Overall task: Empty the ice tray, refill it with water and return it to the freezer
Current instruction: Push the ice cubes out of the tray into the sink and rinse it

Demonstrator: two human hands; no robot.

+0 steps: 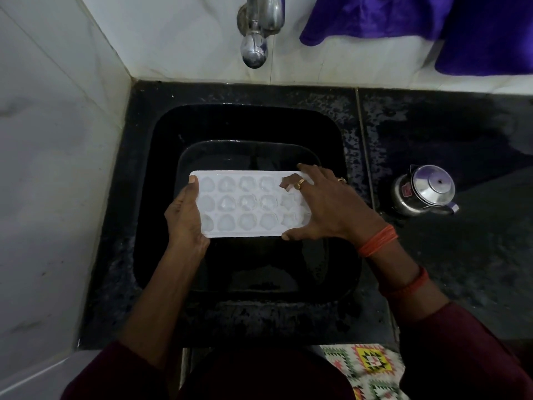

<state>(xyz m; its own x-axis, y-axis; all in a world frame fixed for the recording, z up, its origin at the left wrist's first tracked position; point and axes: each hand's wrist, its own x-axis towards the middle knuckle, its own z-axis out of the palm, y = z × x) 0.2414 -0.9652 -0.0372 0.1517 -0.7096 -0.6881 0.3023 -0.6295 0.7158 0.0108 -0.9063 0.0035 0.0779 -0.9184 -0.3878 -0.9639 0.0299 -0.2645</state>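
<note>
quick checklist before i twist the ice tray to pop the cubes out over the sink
1. Both ends held: left hand and right hand grip the white plastic ice tray: ok.
2. Tray over the black sink: ok.
3. Dark rectangular basin below to catch cubes: ok.
4. Cubes still in the cells: ok.
5. Chrome tap off: ok.
6. Cubes loosened: cannot tell.
</note>
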